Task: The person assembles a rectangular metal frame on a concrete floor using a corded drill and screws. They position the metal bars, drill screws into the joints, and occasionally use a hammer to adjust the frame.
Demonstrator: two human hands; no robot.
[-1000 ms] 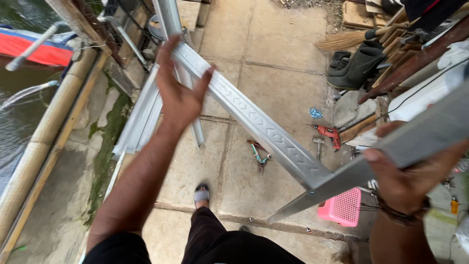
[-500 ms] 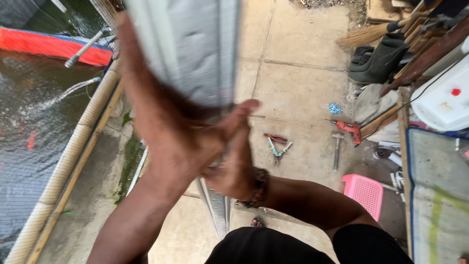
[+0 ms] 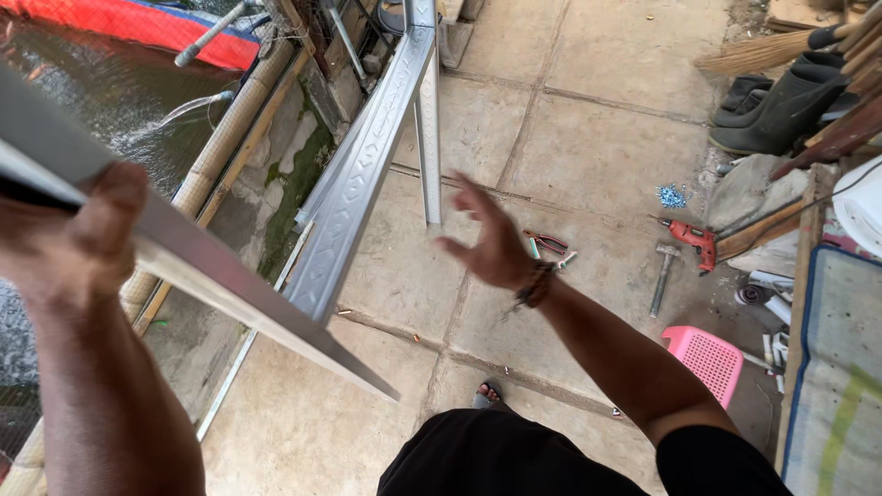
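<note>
Head view, near to far: left hand (image 3: 87,230) is clamping a loose metal channel (image 3: 211,276), grip closed around it at the frame's near left; the channel is running diagonally down to a pointed end above the paving. Half a second ago both hands were bunched together on a channel held close to the camera; now they are well apart, so the piece is being carried one-handed.

Right hand (image 3: 491,243) is hanging free in mid-air, grip open, fingers spread, touching nothing. It is blurred, so likely moving, and sits nearest the embossed steel frame rail (image 3: 363,165), which is standing fixed along the pond edge with an upright post (image 3: 429,119) behind it.

On the concrete floor (image 3: 588,138) beyond: pliers (image 3: 548,244), a hammer (image 3: 663,276), a red drill (image 3: 691,239), a pink basket (image 3: 707,360). Farther out, rubber boots (image 3: 781,101) and the pond water (image 3: 101,101).

Judgement: the released hand is free to steady the channel.
</note>
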